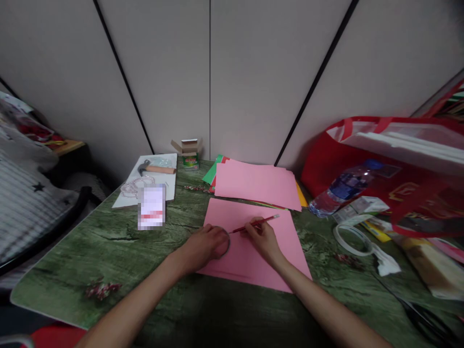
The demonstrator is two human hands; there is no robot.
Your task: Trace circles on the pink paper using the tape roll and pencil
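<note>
A sheet of pink paper (261,256) lies before me on the table. On its left part, my left hand (207,245) holds down a round thing with a thin grey rim (229,241). The fingers cover most of it, so its exact kind is hidden. My right hand (261,236) grips a red pencil (261,222), fingers pinched round its lower half. The pencil slants up to the right, and its tip is beside the grey rim, at the paper.
Behind is a stack of pink sheets (257,183). To the left lie a hammer (159,168), a pixelated rectangle (151,207) and a small open box (190,159). To the right are a water bottle (344,188), a red bag (326,150), a white tape roll (350,239) and black-handled scissors (424,319).
</note>
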